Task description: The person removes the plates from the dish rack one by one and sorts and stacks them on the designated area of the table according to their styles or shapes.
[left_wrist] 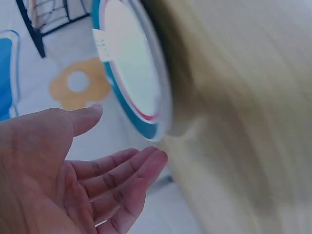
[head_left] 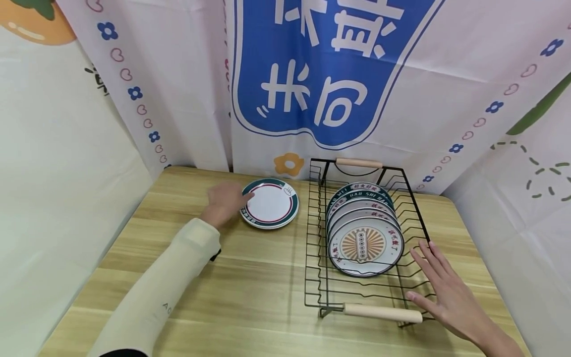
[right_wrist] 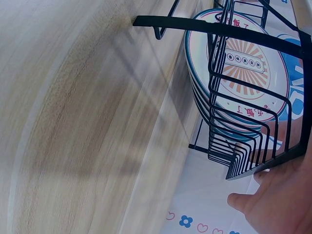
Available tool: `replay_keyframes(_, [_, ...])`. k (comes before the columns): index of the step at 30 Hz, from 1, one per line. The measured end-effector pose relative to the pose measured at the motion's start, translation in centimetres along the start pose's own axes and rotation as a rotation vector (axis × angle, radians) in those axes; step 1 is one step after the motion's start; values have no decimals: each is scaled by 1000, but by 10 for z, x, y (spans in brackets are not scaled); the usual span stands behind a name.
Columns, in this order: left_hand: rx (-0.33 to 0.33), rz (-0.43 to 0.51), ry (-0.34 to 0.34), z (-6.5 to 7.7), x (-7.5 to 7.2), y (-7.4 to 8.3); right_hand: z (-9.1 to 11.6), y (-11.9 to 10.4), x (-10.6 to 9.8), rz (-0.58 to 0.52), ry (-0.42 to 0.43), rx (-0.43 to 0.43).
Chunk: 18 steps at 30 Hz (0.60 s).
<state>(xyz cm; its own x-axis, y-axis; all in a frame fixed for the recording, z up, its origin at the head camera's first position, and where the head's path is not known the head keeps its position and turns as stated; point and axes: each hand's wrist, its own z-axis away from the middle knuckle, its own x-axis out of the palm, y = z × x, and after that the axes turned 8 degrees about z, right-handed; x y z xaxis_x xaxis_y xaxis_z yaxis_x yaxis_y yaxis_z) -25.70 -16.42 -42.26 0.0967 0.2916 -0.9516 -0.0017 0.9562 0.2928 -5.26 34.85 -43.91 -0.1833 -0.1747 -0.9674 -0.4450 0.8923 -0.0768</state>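
On the table lies a white plate [head_left: 269,204] with a green band and a red inner ring; a second rim shows beneath it. My left hand [head_left: 224,202], blurred in the head view, is at the plate's left edge. In the left wrist view its fingers [left_wrist: 109,175] are loosely bent, apart from the plate's rim. My right hand [head_left: 450,295] rests at the right side of a black wire dish rack [head_left: 382,313] with wooden handles, its fingers spread over the side wires. Several patterned plates [head_left: 366,248] stand tilted in a row inside the rack.
The wooden table [head_left: 250,297] meets a printed cloth backdrop [head_left: 187,99] behind, with cloth at both sides too. The rack's wire rails and feet rise on the table's right half, with a wooden handle [head_left: 359,162] at the far end.
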Motion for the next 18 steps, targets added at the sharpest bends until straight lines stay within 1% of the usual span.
replay_keyframes(2, [14,13,18,0,-5,10,0,0,0,3,1,-2])
replay_keyframes(5, [55,32,55,3,-12,29,0,1,0,1,0,0])
replay_keyframes(7, [98,43,79,7,-18,43,0,1,0,1,0,1])
replay_keyframes(13, [245,71,132,29,-32,90,1,1,1,-2,5,3])
replay_keyframes(17, [343,69,137,43,-36,121,1,1,2,-10,7,5])
replay_keyframes(18, [367,67,128,47,-38,128,1,1,2,-12,7,4])
